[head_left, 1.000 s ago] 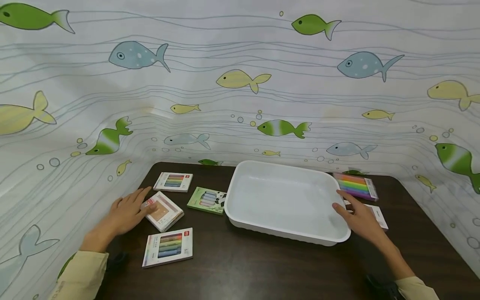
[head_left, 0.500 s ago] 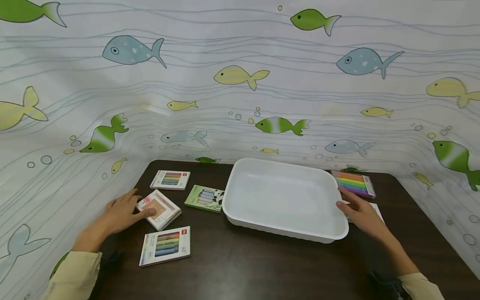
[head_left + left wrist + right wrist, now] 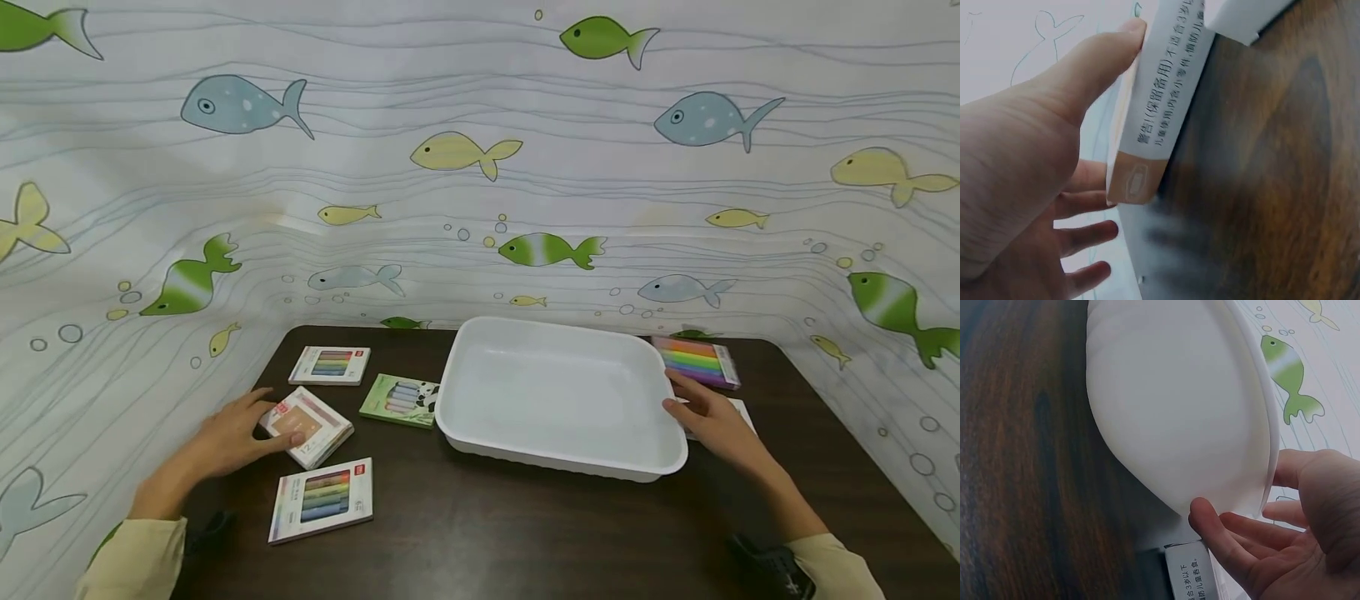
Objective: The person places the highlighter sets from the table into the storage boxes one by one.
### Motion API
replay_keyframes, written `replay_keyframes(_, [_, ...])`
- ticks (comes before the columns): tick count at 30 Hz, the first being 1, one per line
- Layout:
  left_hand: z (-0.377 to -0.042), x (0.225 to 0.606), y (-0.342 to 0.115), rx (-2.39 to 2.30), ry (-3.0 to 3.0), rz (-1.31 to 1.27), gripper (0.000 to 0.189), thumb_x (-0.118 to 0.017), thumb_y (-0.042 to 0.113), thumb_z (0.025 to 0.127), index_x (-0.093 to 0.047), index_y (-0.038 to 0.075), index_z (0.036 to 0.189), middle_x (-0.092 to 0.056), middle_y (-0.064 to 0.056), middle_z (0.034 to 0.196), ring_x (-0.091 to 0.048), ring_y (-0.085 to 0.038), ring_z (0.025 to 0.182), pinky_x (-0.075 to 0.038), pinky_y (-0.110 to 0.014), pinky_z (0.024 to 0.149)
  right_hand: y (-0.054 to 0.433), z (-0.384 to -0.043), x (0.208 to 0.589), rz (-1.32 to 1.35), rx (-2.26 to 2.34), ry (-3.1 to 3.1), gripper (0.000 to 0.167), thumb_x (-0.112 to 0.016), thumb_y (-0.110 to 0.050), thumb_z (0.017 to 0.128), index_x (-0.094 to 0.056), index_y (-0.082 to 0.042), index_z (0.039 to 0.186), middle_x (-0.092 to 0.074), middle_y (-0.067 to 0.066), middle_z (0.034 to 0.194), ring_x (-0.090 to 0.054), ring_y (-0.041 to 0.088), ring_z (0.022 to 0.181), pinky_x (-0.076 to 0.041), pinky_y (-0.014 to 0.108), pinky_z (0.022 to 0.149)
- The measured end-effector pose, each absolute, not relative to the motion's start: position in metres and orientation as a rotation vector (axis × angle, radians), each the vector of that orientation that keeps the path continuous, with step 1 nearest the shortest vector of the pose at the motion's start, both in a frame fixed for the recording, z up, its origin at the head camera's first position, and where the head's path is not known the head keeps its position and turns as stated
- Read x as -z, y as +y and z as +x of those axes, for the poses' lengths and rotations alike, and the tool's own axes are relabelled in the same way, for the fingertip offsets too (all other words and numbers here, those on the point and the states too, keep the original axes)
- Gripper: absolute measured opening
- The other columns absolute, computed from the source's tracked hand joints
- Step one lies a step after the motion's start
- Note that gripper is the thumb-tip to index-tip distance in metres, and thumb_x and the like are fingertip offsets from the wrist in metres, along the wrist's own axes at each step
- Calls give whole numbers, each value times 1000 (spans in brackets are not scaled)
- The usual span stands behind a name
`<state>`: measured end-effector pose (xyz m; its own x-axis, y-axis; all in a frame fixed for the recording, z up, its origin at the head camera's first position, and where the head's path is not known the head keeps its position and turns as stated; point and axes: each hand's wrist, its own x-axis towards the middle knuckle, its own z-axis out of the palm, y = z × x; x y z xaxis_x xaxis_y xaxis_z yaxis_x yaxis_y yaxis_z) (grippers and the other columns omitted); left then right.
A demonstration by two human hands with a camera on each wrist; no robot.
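My left hand (image 3: 225, 440) spans the left end of a white and tan box (image 3: 318, 427) marked 12, its thumb over the top and its fingers along the far edge. In the left wrist view the thumb (image 3: 1113, 53) presses at the edge of this box (image 3: 1163, 81), and two fingertips meet its lower corner while the others stick out below. My right hand (image 3: 723, 427) pinches the right rim of a large white tray (image 3: 558, 400). Seen from the right wrist, fingers reach on both sides of the tray (image 3: 1179, 394) edge.
Around the left hand lie a lower box of coloured sticks (image 3: 322, 500), a similar upper box (image 3: 330, 365) and a green panda box (image 3: 397, 400). A rainbow pack (image 3: 697, 362) and a partly hidden white box (image 3: 744, 412) lie right of the tray. Fish-patterned cloth (image 3: 465, 200) rises behind.
My left thumb has slid further across the white and tan box. The boxes and tray keep their places on the table while the head view shifts slightly; the right hand stays at the rim.
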<state>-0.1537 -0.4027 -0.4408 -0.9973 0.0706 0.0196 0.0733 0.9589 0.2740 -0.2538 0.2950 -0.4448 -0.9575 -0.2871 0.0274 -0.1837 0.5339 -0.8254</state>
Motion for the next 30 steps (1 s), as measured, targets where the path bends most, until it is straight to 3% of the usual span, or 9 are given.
replay_keyframes(10, [-148, 438, -401, 661, -3084, -76, 90, -80, 50, 84, -50, -24, 124, -56, -37, 117, -58, -47, 103, -48, -62, 87, 295, -255, 445, -417, 1374, 2654, 68, -59, -31, 106, -28, -6, 161, -38, 31, 153, -50, 51, 128, -58, 41, 81])
replay_keyframes(16, [-148, 437, -402, 900, -3006, -66, 74, -79, 39, 90, -48, -11, 135, -63, -18, 109, -62, -30, 92, -51, -40, 72, 295, -254, 444, -421, 1372, 2653, 68, -60, -31, 106, -29, -7, 161, -38, 30, 153, -49, 51, 129, -58, 41, 81])
replay_keyframes(18, [-148, 437, -403, 1044, -2954, -76, 66, -77, 32, 93, -48, -8, 136, -62, -18, 111, -63, -27, 91, -52, -35, 70, 295, -254, 443, -421, 1376, 2651, 68, -60, -31, 106, -30, -7, 161, -38, 30, 153, -50, 50, 129, -58, 41, 81])
replay_keyframes(24, [-149, 435, -407, 1662, -2690, -34, 56, -70, 13, 99, -44, -11, 141, -46, -29, 132, -61, -26, 99, -59, -42, 79, 296, -253, 442, -414, 1387, 2644, 70, -61, -34, 105, -29, -7, 161, -38, 30, 154, -50, 50, 129, -58, 41, 80])
replay_keyframes(30, [-149, 431, -409, 1812, -2564, -41, 53, -70, 12, 99, -46, -10, 142, -46, -23, 131, -63, -17, 100, -58, -48, 80, 296, -253, 441, -394, 1394, 2641, 70, -61, -35, 105, -29, -8, 162, -38, 30, 154, -49, 50, 130, -58, 42, 81])
